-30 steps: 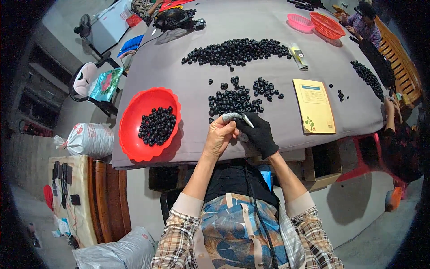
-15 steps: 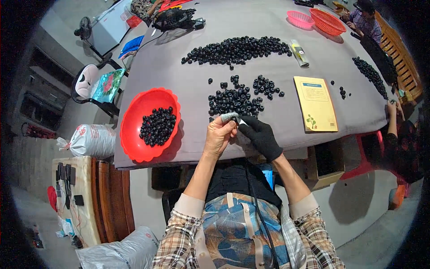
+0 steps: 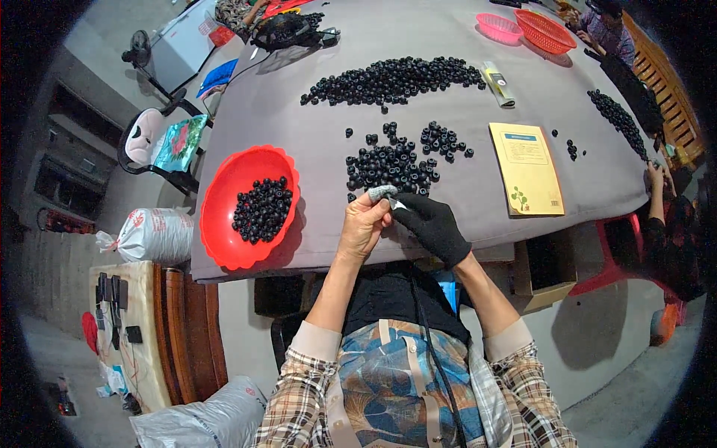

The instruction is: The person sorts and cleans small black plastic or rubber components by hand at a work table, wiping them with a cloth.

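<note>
My left hand (image 3: 363, 228), bare but for a grey cover on one fingertip, is closed in a pinch. My right hand (image 3: 435, 230) wears a black glove and is closed against the left fingertips. From its fingers juts a small pale pointed piece (image 3: 398, 204), too small to name. Whatever the left fingers pinch is hidden. Just beyond both hands lies a loose pile of small round black pieces (image 3: 385, 166), several with a hole. To the left stands a red scalloped bowl (image 3: 215, 213) holding more black pieces (image 3: 263, 210).
Farther off on the grey-covered table (image 3: 448, 201) stretches a long heap of black pieces (image 3: 396, 80). A clear tube-shaped packet (image 3: 498, 84) and a yellow booklet (image 3: 528, 170) lie to the right. Pink (image 3: 499, 28) and red baskets (image 3: 545, 32) stand far right, near other people.
My two hands stay together in nearly the same place, with the right fingers shifted slightly left at the pinch. The pale pointed piece is tilted a little differently. Bowl and piles look the same.
</note>
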The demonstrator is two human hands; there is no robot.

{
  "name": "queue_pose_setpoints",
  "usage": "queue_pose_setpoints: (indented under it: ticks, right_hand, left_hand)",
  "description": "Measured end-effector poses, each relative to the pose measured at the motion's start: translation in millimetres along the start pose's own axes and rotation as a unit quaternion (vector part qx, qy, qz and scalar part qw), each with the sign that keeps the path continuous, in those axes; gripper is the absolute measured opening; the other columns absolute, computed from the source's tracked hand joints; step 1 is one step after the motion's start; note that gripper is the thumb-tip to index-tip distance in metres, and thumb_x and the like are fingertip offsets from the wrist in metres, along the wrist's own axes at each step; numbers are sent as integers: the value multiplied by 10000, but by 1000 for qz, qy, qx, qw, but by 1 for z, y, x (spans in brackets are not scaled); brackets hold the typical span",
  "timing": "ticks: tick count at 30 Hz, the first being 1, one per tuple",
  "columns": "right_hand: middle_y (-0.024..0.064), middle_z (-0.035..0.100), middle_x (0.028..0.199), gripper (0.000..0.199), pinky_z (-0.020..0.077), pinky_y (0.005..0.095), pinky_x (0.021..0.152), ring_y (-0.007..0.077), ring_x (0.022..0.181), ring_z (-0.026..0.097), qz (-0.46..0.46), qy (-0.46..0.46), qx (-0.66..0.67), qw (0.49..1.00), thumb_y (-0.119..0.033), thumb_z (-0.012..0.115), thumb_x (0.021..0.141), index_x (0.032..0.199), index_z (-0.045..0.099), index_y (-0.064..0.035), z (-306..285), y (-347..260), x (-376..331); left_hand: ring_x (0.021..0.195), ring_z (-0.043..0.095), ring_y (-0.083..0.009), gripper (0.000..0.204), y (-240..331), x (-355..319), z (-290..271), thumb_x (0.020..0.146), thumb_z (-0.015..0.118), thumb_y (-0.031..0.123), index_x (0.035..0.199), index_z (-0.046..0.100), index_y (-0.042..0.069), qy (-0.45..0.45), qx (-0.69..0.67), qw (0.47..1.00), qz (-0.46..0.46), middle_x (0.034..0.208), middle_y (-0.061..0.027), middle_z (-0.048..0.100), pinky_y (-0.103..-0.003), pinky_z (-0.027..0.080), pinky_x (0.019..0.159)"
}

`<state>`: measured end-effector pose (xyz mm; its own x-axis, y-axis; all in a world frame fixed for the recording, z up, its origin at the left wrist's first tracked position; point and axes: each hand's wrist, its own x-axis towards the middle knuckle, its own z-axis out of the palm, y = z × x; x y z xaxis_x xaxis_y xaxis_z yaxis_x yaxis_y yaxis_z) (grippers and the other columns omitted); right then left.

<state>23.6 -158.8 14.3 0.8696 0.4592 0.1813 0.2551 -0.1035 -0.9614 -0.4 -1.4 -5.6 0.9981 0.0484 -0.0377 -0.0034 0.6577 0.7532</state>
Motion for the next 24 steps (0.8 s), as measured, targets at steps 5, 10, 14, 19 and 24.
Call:
queue_pose_setpoints:
  ticks: [5, 10, 14, 19, 24]
  right_hand:
    - [110, 641, 995, 295, 479, 282, 769, 164, 893, 606, -6, -3, -37, 999, -156, 606, 826, 1085, 592, -16, -2, -5, 0]
    - [117, 638, 1003, 294, 477, 284, 780, 166, 900, 606, -8, -15, -12, 1000, -157, 603, 827, 1085, 593, -16, -2, -4, 0]
    - [121, 637, 1010, 302, 472, 284, 788, 165, 908, 605, -11, -5, -28, 1000, -166, 594, 834, 1093, 588, -12, -1, 0, 0]
    - [123, 636, 1017, 310, 470, 283, 791, 164, 917, 601, 4, -8, -44, 999, -170, 591, 836, 1098, 585, -6, 0, -2, 2]
    - [120, 640, 1004, 304, 470, 279, 785, 161, 908, 602, 14, -17, -23, 999, -174, 582, 842, 1100, 586, -13, 0, -6, 2]
  left_hand:
    - [573, 537, -63, 152, 0, -1, 0, 816, 603, 16, 967, 616, 3, 2, 5, 1000, -3, 751, -23, 610, -167, 448, 518]
    - [574, 534, -59, 149, 1, -1, -1, 822, 594, 17, 970, 615, 4, -3, 1, 1000, -4, 768, -25, 612, -167, 449, 523]
    - [578, 534, -59, 146, 1, -2, 1, 826, 591, 20, 969, 615, 6, -1, 6, 1000, 0, 778, -25, 613, -167, 450, 526]
    - [586, 527, -50, 138, 2, -2, 2, 834, 579, 21, 967, 614, 6, -9, 6, 1000, -6, 778, -18, 610, -162, 444, 527]
    - [568, 507, -41, 137, 1, -3, 2, 844, 561, 19, 971, 614, 8, 0, 39, 999, -3, 762, -6, 601, -154, 428, 519]
